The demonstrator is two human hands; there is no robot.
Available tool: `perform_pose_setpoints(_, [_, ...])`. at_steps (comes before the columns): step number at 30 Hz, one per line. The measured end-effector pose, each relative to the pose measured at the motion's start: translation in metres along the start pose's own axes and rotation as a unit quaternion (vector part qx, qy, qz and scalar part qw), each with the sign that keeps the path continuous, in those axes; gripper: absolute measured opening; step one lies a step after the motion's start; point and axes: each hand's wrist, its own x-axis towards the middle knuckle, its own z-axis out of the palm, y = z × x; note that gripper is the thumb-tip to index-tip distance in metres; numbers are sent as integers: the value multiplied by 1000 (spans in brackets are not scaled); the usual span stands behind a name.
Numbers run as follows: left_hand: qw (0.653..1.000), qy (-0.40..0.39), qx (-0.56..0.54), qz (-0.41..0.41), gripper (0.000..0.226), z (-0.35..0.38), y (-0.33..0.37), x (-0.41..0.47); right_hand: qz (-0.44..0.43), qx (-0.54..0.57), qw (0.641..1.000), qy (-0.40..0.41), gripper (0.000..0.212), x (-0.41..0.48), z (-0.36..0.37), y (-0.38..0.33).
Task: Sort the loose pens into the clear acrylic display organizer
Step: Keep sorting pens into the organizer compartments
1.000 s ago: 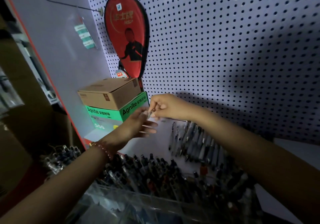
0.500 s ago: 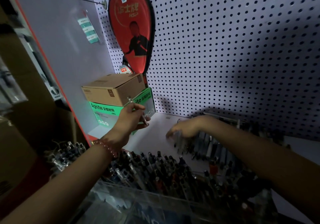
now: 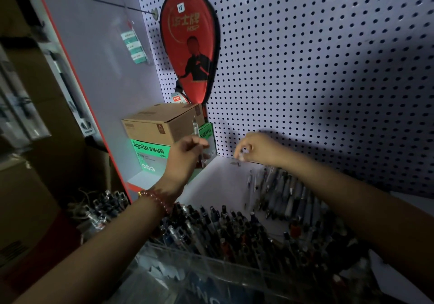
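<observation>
1. The left hand [image 3: 187, 155] grips one pen [image 3: 195, 127] upright, fingers curled round it.
2. The right hand [image 3: 257, 147] hovers above the loose pens [image 3: 284, 193] lying on the shelf [image 3: 223, 181]. Its fingers are bunched and blurred, so I cannot tell if they hold anything.
3. The clear organizer [image 3: 211, 263] stands nearest.

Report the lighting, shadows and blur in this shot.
Head view: dim overall, brightest on the upper pegboard; a broad soft shadow covers its lower right, behind the right hand. Head view: that hand and the loose pens below it are motion-blurred, so its grip is unclear; the left hand and its pen read sharper. Head view: the acrylic organizer sits in deep shade.
</observation>
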Motion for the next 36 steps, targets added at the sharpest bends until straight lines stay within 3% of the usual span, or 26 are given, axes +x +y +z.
perform_pose_setpoints(3, [996, 40, -15, 76, 14, -8, 11, -3, -84, 80, 988, 103, 19, -2, -17, -34])
perform_pose_setpoints(7, [993, 15, -103, 47, 20, -21, 32, -17, -177, 146, 953, 198, 30, -15, -26, -99])
perform_pose_setpoints(12, [985, -9, -168, 34, 44, -56, 54, -44, -251, 62, 956, 142, 18, -28, -5, -162])
perform_pose_setpoints(15, [987, 18, -154, 41, 51, -86, 53, -54, -279, 38, 958, 52, 28, -24, 13, -184])
perform_pose_setpoints(17, [985, 41, -168, 23, 35, -108, 49, -57, -256, 101, 961, 19, 36, -17, 29, -197])
perform_pose_setpoints(20, [990, 55, -126, 44, 28, -138, 33, -66, -111, 280, 950, 82, 24, -7, 42, -216])
perform_pose_setpoints(22, [994, 4, -24, 110, 24, -150, 22, -76, 4, 366, 930, 31, 22, -3, 43, -223])
perform_pose_setpoints(25, [977, -129, 43, 167, 8, -160, 10, -81, 32, 447, 893, -45, 26, -2, 48, -231])
perform_pose_setpoints(28, [973, -154, 46, 169, 27, -165, 3, -79, 39, 405, 912, 45, 27, 3, 60, -236])
perform_pose_setpoints(31, [976, -160, 74, 128, 60, -177, -15, -74, 9, 274, 951, 141, 29, 13, 66, -235])
perform_pose_setpoints(34, [954, -125, 254, 99, 85, -192, -37, -68, -23, 120, 984, 132, 30, 18, 73, -230])
perform_pose_setpoints(36, [929, -102, 342, 92, 75, -196, -47, -65, -19, 58, 994, 87, 27, 18, 80, -229])
